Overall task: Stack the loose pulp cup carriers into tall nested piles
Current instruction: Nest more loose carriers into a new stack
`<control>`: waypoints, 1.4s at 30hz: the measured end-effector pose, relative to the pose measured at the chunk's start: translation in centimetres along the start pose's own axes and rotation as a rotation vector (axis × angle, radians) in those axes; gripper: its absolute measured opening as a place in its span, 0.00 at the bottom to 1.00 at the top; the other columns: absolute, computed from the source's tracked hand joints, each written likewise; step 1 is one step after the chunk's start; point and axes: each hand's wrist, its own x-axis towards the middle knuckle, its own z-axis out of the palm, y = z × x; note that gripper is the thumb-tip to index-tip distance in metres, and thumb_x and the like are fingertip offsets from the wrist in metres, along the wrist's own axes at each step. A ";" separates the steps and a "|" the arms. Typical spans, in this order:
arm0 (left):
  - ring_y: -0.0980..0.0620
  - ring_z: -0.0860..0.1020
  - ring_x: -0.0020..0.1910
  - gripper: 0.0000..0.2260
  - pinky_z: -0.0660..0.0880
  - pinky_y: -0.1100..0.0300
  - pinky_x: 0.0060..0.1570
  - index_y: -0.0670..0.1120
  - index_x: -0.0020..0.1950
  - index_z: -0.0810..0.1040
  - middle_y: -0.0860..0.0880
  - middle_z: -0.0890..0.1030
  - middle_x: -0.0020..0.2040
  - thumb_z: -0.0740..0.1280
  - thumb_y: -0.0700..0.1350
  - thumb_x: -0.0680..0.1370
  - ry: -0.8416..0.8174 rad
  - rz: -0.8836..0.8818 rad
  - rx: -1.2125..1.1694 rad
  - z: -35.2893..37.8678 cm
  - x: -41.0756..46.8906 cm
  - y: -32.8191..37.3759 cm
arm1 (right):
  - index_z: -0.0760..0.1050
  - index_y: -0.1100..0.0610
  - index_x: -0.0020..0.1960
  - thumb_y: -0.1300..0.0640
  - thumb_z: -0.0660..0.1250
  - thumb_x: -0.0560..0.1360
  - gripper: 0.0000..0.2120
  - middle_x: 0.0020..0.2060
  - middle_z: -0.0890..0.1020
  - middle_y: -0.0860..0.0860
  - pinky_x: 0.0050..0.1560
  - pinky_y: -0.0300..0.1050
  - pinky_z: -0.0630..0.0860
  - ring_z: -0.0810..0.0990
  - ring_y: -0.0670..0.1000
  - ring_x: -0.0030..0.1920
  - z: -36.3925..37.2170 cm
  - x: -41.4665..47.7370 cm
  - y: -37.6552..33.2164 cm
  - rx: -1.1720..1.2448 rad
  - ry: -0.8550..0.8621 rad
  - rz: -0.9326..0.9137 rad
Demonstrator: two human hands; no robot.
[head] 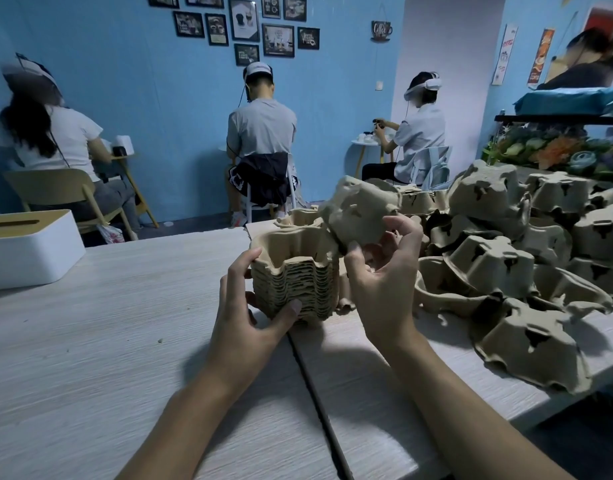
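My left hand [249, 299] grips the nested stack [294, 275], upright, cups opening upward. Above my right hand [384, 271], its fingers pinch a tilted loose carrier [358, 216]. A far wall sign [381, 30] reads "Coffee".

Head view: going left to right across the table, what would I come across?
White box → left hand gripping the nested pile → right hand holding one carrier → heap of loose carriers.
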 end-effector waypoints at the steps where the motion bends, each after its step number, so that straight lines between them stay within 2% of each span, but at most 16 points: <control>1: 0.49 0.74 0.62 0.36 0.75 0.40 0.59 0.73 0.68 0.60 0.53 0.71 0.64 0.77 0.50 0.71 -0.002 -0.001 0.000 0.0 0.0 0.0 | 0.64 0.40 0.60 0.59 0.67 0.70 0.24 0.57 0.73 0.61 0.47 0.45 0.76 0.77 0.61 0.49 0.0 0.0 -0.1 0.018 -0.016 -0.025; 4: 0.47 0.75 0.61 0.35 0.76 0.40 0.58 0.73 0.68 0.60 0.53 0.70 0.65 0.77 0.52 0.72 -0.008 -0.012 -0.011 0.0 0.0 0.0 | 0.67 0.44 0.62 0.70 0.64 0.72 0.27 0.58 0.74 0.61 0.49 0.45 0.75 0.77 0.57 0.50 0.0 0.0 -0.6 0.046 -0.063 -0.117; 6: 0.46 0.75 0.61 0.34 0.77 0.41 0.56 0.72 0.69 0.60 0.53 0.71 0.65 0.76 0.54 0.72 -0.008 -0.022 -0.020 0.1 0.0 0.0 | 0.68 0.51 0.64 0.73 0.63 0.75 0.24 0.58 0.76 0.62 0.50 0.47 0.77 0.80 0.55 0.51 0.1 -0.2 -0.9 0.043 -0.107 -0.177; 9: 0.43 0.76 0.60 0.35 0.77 0.45 0.52 0.69 0.69 0.61 0.53 0.70 0.64 0.76 0.51 0.71 -0.017 -0.027 -0.027 0.1 0.2 -0.2 | 0.67 0.56 0.66 0.72 0.63 0.76 0.22 0.59 0.78 0.61 0.55 0.58 0.78 0.81 0.58 0.57 0.7 -0.4 -1.2 0.030 -0.172 -0.246; 12: 0.46 0.77 0.58 0.36 0.74 0.57 0.47 0.67 0.70 0.62 0.53 0.71 0.64 0.78 0.45 0.72 -0.020 -0.030 -0.060 0.2 0.2 -0.3 | 0.72 0.62 0.63 0.72 0.65 0.76 0.17 0.57 0.81 0.58 0.57 0.54 0.78 0.81 0.54 0.57 1.2 -0.8 -1.9 -0.067 -0.199 -0.346; 15: 0.53 0.77 0.55 0.37 0.74 0.65 0.44 0.70 0.69 0.59 0.54 0.71 0.65 0.78 0.50 0.70 -0.009 -0.058 -0.123 0.2 0.1 0.3 | 0.79 0.65 0.56 0.70 0.65 0.76 0.10 0.54 0.83 0.54 0.58 0.56 0.75 0.79 0.50 0.57 1.3 -1.1 -2.2 -0.169 -0.252 -0.422; 18: 0.52 0.77 0.52 0.42 0.74 0.63 0.44 0.72 0.70 0.54 0.58 0.72 0.63 0.77 0.55 0.66 0.008 -0.104 -0.153 0.3 0.0 0.4 | 0.82 0.63 0.52 0.63 0.64 0.78 0.08 0.54 0.83 0.52 0.62 0.59 0.71 0.78 0.52 0.62 1.2 -1.0 -1.3 -0.248 -0.306 -0.464; 21: 0.49 0.79 0.55 0.46 0.79 0.56 0.46 0.73 0.73 0.52 0.54 0.72 0.66 0.79 0.55 0.66 0.000 -0.101 -0.135 0.1 0.1 0.4 | 0.82 0.64 0.53 0.61 0.61 0.79 0.12 0.56 0.82 0.55 0.61 0.59 0.73 0.77 0.56 0.62 1.0 -1.1 -0.9 -0.183 -0.371 -0.402; 23: 0.49 0.80 0.56 0.45 0.82 0.53 0.46 0.74 0.73 0.53 0.52 0.71 0.68 0.79 0.56 0.67 -0.027 -0.113 -0.143 -0.2 0.2 0.7 | 0.81 0.65 0.54 0.62 0.59 0.77 0.14 0.57 0.81 0.56 0.62 0.55 0.74 0.77 0.56 0.62 0.6 -1.0 -0.7 -0.140 -0.361 -0.320; 26: 0.47 0.78 0.60 0.35 0.80 0.59 0.46 0.77 0.65 0.62 0.58 0.71 0.67 0.75 0.55 0.66 -0.068 -0.113 -0.168 -0.8 0.5 1.2 | 0.80 0.62 0.57 0.62 0.58 0.74 0.16 0.57 0.79 0.53 0.59 0.56 0.76 0.77 0.53 0.61 -0.2 -0.4 -0.1 -0.129 -0.289 -0.130; 28: 0.45 0.78 0.61 0.30 0.79 0.61 0.47 0.74 0.61 0.65 0.61 0.72 0.64 0.76 0.52 0.68 -0.083 -0.113 -0.190 -1.1 0.7 1.2 | 0.80 0.60 0.57 0.61 0.58 0.73 0.17 0.56 0.80 0.51 0.61 0.53 0.74 0.76 0.52 0.60 -0.7 0.0 0.6 -0.240 -0.286 -0.031; 31: 0.44 0.78 0.60 0.31 0.79 0.60 0.49 0.70 0.61 0.67 0.55 0.73 0.64 0.78 0.42 0.71 -0.067 -0.123 -0.205 -1.3 0.8 0.8 | 0.81 0.57 0.58 0.61 0.62 0.77 0.13 0.57 0.80 0.51 0.66 0.50 0.68 0.72 0.52 0.64 -1.2 0.1 2.0 -0.467 -0.418 0.110; 33: 0.47 0.77 0.59 0.30 0.77 0.64 0.47 0.66 0.62 0.67 0.51 0.73 0.64 0.76 0.39 0.72 -0.029 -0.125 -0.202 -1.5 0.8 0.9 | 0.78 0.55 0.62 0.57 0.63 0.79 0.13 0.62 0.78 0.52 0.69 0.52 0.66 0.69 0.53 0.67 -1.3 0.0 2.8 -0.591 -0.551 0.156; 37: 0.67 0.76 0.53 0.29 0.76 0.69 0.48 0.61 0.65 0.66 0.50 0.73 0.63 0.74 0.36 0.74 0.020 -0.129 -0.177 -2.0 0.8 1.2 | 0.68 0.52 0.73 0.54 0.62 0.79 0.22 0.72 0.68 0.50 0.70 0.53 0.63 0.66 0.57 0.69 -1.7 -0.3 2.9 -0.756 -0.755 0.193; 40: 0.67 0.77 0.50 0.29 0.77 0.62 0.51 0.58 0.67 0.66 0.47 0.74 0.63 0.73 0.35 0.75 0.027 -0.158 -0.172 -2.1 0.7 1.3 | 0.63 0.52 0.75 0.55 0.64 0.76 0.28 0.74 0.63 0.49 0.69 0.51 0.64 0.66 0.57 0.68 -2.1 -0.2 2.6 -0.762 -0.835 0.200; 42: 0.67 0.77 0.49 0.29 0.78 0.59 0.52 0.59 0.67 0.66 0.46 0.74 0.63 0.74 0.36 0.75 0.030 -0.162 -0.168 -2.1 0.7 1.3 | 0.63 0.49 0.75 0.51 0.64 0.77 0.28 0.72 0.63 0.48 0.66 0.52 0.65 0.66 0.55 0.65 -2.2 -0.1 2.5 -0.835 -0.842 0.137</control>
